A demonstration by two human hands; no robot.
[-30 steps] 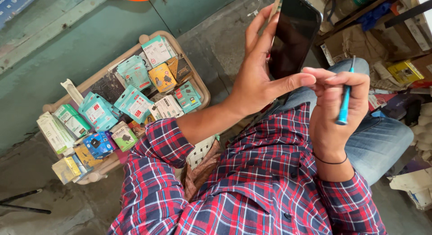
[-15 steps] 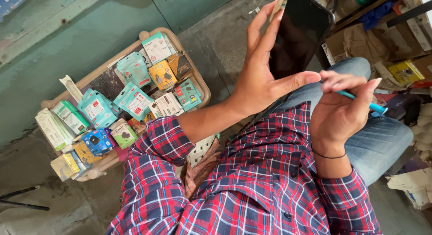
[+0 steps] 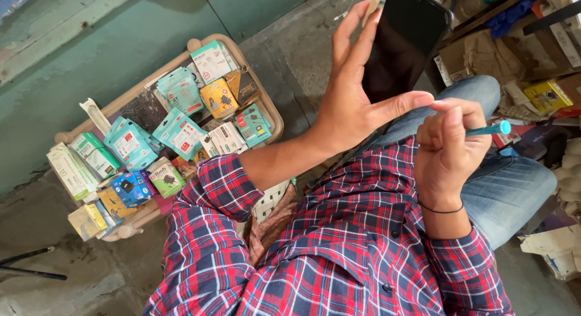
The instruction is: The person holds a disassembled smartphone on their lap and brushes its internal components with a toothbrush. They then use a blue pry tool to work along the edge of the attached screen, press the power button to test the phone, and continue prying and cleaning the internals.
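My left hand [image 3: 348,110] is raised and grips a dark phone [image 3: 402,43] with a black screen, thumb along its lower edge and fingers up its left side. A thin light-coloured strip sticks up behind my fingertips at the phone's top edge. My right hand [image 3: 448,149] sits just below and right of the phone, closed around a slim blue tool [image 3: 490,129] whose tip points right. Thumb and knuckles of the two hands nearly touch. I wear a red and blue checked shirt and jeans [image 3: 514,183].
A beige plastic tray [image 3: 271,110] on the concrete floor at left holds several small teal, yellow and white accessory boxes. Cardboard, paper and a yellow box [image 3: 546,95] clutter the right side. A black rod [image 3: 27,264] lies at the lower left.
My right hand has turned the blue tool from upright to lying sideways with its tip pointing right. My left hand still holds the phone in about the same place.
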